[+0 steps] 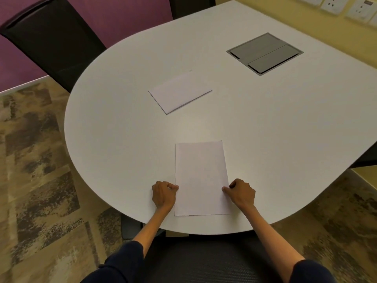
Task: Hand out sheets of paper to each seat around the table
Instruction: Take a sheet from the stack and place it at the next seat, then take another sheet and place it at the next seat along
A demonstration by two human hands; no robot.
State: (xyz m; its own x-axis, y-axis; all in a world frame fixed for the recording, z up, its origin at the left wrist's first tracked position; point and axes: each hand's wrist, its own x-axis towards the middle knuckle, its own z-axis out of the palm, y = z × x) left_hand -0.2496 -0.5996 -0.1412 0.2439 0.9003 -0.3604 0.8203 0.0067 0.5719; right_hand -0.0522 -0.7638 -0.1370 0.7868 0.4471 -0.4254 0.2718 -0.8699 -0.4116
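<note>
- Looking down from a head-worn camera, we see a white rounded table (265, 123) with two papers lying on it.
- The near sheet (201, 178) lies flat at the table's front edge, long side pointing away from us, in front of the dark chair (204, 260) below.
- Our left hand (164, 194) rests curled at the sheet's left edge, fingers drawn together, the thumb tip touching the paper's margin.
- Our right hand (241, 194) mirrors it at the right edge, curled, a fingertip pressing down on the paper. Neither hand lifts the sheet; whether either pinches the edge we cannot tell.
- Farther off, well apart, a second paper (180, 91) lies angled toward a black chair (53, 39) at upper left; it may be a stack or one sheet.
- A grey hatch (265, 53) is set into the tabletop at upper right.
- We judge the step is settling this sheet at its seat. To do it well: keep both edges light under the fingers, square the sheet with the table edge, then let go without dragging it.
</note>
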